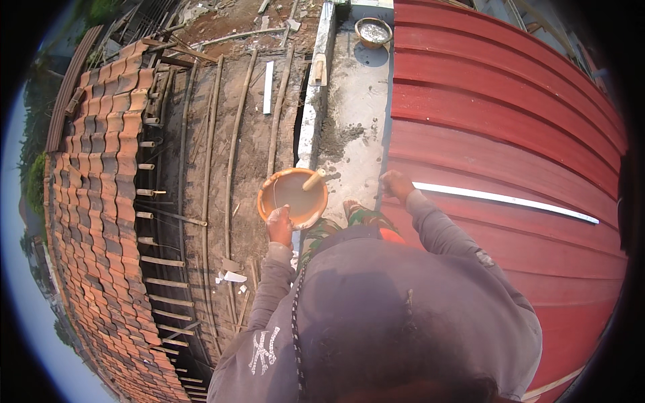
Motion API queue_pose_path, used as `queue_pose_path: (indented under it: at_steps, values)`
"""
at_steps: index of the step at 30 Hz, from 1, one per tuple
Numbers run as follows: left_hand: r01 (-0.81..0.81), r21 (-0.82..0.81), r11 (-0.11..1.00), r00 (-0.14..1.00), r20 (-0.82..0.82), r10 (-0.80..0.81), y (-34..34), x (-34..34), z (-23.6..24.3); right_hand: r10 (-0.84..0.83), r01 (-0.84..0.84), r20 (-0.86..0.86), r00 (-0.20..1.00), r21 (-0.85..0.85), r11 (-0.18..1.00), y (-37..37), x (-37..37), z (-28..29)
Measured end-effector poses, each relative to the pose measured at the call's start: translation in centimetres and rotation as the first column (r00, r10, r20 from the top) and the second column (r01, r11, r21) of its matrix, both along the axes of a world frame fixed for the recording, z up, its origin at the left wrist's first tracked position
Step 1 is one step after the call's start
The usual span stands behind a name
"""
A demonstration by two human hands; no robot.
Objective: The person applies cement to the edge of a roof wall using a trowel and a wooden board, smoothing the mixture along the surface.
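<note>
My left hand [279,225] is closed at the near side of an orange bucket [325,201], where a thin wire handle runs into my fingers. Cloudy greyish liquid fills the bucket. A tool's pale wooden handle [314,179] sticks out over its far right rim; the rest of the tool is hidden. My right hand [398,185] is closed in a fist above the edge of the red metal roof [484,161]. A long, straight, silvery bar [510,200] reaches rightward from beside this hand; whether the fingers grip its end, I cannot tell.
I stand on a narrow grey cement ledge [356,121] with wet mortar patches. Farther along it sits a round basin [373,32]. A wooden-handled tool [319,70] lies on the white wall top. Leftward, bamboo poles [236,127] and orange roof tiles [101,201] border a drop.
</note>
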State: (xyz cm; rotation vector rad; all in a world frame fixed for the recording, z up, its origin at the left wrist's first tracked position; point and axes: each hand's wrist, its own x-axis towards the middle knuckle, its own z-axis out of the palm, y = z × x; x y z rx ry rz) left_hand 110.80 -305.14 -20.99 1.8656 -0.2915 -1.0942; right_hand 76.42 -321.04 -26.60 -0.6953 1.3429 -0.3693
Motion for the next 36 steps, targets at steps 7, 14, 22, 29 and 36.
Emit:
queue_pose_path:
  at_steps: [7, 14, 22, 29, 36]
  values:
    - [0.098, -0.309, 0.946, 0.935, -0.296, -0.194, -23.0, -2.2, 8.9, 0.021, 0.014, 0.368, 0.929, -0.091, 0.996, -13.0, 9.3, 8.6]
    - [0.038, -0.345, 0.938, 0.804, -0.547, -0.234, -41.2, -4.4, 12.0, -0.204, 0.129, 0.303, 0.931, 0.248, 0.96, -30.9, 15.8, 2.3]
    - [0.049, -0.344, 0.938, 0.756, -0.601, -0.26, -56.9, -6.2, 9.2, -0.388, 0.216, 0.375, 0.842, 0.425, 0.879, -47.7, 17.0, -8.2]
    - [-0.3, -0.178, 0.937, 0.701, -0.708, 0.09, -66.7, -2.8, 4.9, -0.299, -0.045, 0.595, 0.746, 0.493, 0.869, -63.1, 20.9, -1.5]
    - [-0.475, -0.038, 0.879, 0.675, -0.657, 0.336, -73.1, -0.9, -0.2, 0.161, -0.313, 0.434, 0.886, 0.307, 0.899, -81.3, 27.0, -1.1]
